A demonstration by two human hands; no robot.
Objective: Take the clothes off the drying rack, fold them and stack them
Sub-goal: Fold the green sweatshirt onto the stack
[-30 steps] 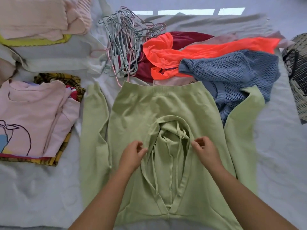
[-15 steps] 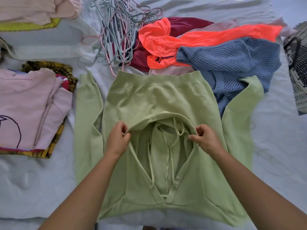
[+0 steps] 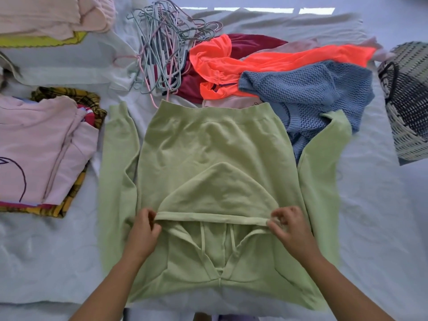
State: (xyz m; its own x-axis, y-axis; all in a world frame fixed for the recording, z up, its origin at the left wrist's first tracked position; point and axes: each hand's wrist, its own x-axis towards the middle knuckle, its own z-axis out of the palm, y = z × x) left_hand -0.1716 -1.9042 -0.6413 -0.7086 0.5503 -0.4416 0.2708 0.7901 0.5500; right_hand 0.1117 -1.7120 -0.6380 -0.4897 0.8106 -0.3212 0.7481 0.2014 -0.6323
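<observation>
Green hoodie (image 3: 208, 140) lies spread flat on the white sheet (image 3: 382, 216), hood laid over its body. Left hand (image 3: 143, 232) and right hand (image 3: 289, 230) each pinch one end of the hood hem, fingers (image 3: 281, 214) clamped on fabric. Folded pink stack (image 3: 41, 147) lies at left.

Soft, even light lies over the white sheet (image 3: 382, 216), strips of light (image 3: 254, 10) glare at twelve o'clock, shadows under the green hoodie (image 3: 208, 144) are faint, and the wide lens bends the slightly blurred basket (image 3: 407, 100) at three o'clock.
</observation>
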